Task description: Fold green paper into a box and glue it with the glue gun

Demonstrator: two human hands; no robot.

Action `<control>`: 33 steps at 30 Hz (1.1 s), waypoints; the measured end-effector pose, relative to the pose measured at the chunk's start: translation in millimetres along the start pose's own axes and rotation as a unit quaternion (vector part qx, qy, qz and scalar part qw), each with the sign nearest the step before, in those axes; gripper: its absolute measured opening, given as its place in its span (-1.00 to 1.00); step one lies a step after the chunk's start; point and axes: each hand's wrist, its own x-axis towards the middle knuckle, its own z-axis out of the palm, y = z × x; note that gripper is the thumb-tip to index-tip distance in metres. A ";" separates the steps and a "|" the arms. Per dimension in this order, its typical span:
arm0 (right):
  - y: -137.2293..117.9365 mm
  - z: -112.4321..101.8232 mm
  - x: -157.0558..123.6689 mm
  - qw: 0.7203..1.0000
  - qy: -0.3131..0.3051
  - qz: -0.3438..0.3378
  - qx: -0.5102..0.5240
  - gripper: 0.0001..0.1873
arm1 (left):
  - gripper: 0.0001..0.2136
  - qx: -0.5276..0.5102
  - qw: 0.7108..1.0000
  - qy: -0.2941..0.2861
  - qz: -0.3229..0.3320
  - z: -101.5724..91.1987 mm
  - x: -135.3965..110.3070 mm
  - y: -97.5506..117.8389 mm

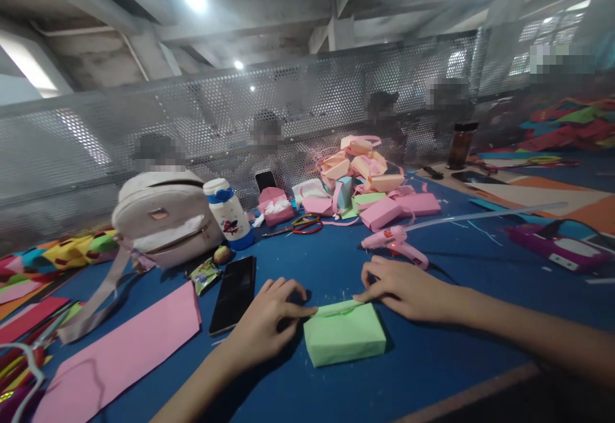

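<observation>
“So, where does the green paper box [344, 336] sit?”

“On the blue worktop [307, 259], between the two hands, its back edge spanning the gap between their fingertips.”

“How is the left hand [266, 320] set?”

“Its index finger reaches out to the box's back left corner; the thumb stands apart from it, so those fingers are open, not closed around anything.”

“And the right hand [408, 288]?”

“A fingertip is at the back right corner, the other fingers bent. I can't tell whether they pinch the paper.”

“What's close by?”

“A pink glue gun [396, 243] just beyond the right hand, and a black phone [234, 295] beside the left. Farther left lies a pink paper sheet [125, 352]; farther back, a white and blue bottle [229, 218] stands beside a pale backpack [161, 224].”
</observation>
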 end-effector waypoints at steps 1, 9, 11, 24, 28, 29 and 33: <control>-1.9 -1.2 1.8 1.000 0.005 0.007 0.025 -0.58 | -0.67 -0.018 1.000 0.004 -0.012 -0.3 2.6 1.4; -36.7 -11.3 12.7 0.983 0.118 0.042 0.138 -0.82 | -0.83 -0.118 0.987 0.110 -0.019 10.9 27.7 -0.8; -43.0 -12.7 11.1 0.980 0.173 0.037 0.094 -0.83 | -0.82 -0.096 0.978 0.184 -0.019 4.6 29.6 -0.6; -20.2 19.7 28.6 0.925 0.125 0.107 0.341 -0.15 | -0.89 0.099 0.973 0.199 0.066 -2.0 37.3 14.7; -15.4 30.5 31.7 0.905 0.127 0.127 0.387 -0.12 | -0.79 -0.046 0.987 0.141 0.069 -3.7 38.2 13.4; -14.1 31.9 31.4 0.908 0.125 0.134 0.378 -0.13 | -0.74 -0.082 0.986 0.130 0.065 -2.5 39.3 10.5; -13.5 30.3 28.8 0.931 0.104 0.169 0.307 -0.14 | -0.34 -0.181 0.977 0.096 0.053 7.6 48.6 -6.7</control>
